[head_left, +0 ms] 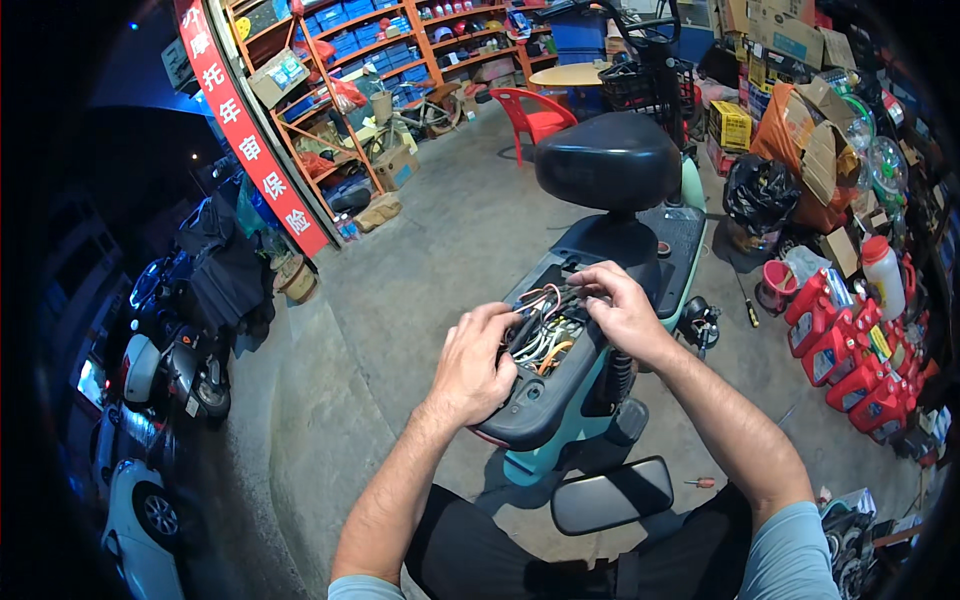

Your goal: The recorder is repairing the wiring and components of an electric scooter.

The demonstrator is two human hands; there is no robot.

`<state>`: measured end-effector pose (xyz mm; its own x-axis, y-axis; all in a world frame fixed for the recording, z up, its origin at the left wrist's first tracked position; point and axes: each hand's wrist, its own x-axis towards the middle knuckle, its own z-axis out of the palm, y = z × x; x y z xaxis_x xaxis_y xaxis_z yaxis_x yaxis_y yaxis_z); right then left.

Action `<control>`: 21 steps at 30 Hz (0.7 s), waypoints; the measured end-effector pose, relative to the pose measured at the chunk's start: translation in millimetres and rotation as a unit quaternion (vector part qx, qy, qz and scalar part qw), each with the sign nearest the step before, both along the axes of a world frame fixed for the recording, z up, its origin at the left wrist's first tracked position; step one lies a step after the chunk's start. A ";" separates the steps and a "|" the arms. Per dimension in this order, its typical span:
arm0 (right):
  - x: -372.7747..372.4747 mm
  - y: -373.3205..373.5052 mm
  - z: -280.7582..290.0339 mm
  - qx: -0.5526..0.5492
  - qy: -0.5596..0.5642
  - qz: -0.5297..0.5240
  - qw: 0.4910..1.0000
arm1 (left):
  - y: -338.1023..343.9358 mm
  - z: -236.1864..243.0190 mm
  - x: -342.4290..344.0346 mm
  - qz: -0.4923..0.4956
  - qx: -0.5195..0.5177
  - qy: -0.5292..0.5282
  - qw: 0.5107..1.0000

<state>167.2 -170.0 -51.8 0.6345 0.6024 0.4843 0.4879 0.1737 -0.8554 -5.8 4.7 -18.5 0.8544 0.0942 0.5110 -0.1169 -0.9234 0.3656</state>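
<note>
An electric scooter point(540, 415) with a black seat point(607, 160) stands before me, its rear compartment uncovered. Tangled wires point(548, 345) in white, orange, red and black fill that opening. My left hand point(474, 360) is bent over the compartment's left edge, its fingertips at the looped wires and its thumb low on the rim. On the opposite side my right hand point(622, 308) has its fingers curled around dark wires near the compartment's front end. The fingers partly hide what they grip.
A black padded piece point(612, 496) lies on the floor by my knees, near a red-handled screwdriver point(701, 482). Red jugs point(850, 360) and boxes crowd the right. Behind stand a red chair point(530, 122) and orange shelves point(400, 70). Parked motorbikes point(185, 365) are left.
</note>
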 end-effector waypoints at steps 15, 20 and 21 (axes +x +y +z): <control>4.5 40.1 11.7 -0.248 -0.288 0.038 0.924 | 8.5 -1.3 -3.7 -0.050 0.006 0.052 0.997; 3.2 39.1 13.3 -0.266 -0.294 0.048 0.917 | 2.9 -0.9 -0.1 -0.032 0.023 0.001 0.999; 0.7 40.6 11.7 -0.272 -0.308 0.035 0.911 | 4.4 -2.1 0.6 -0.040 0.020 0.003 0.999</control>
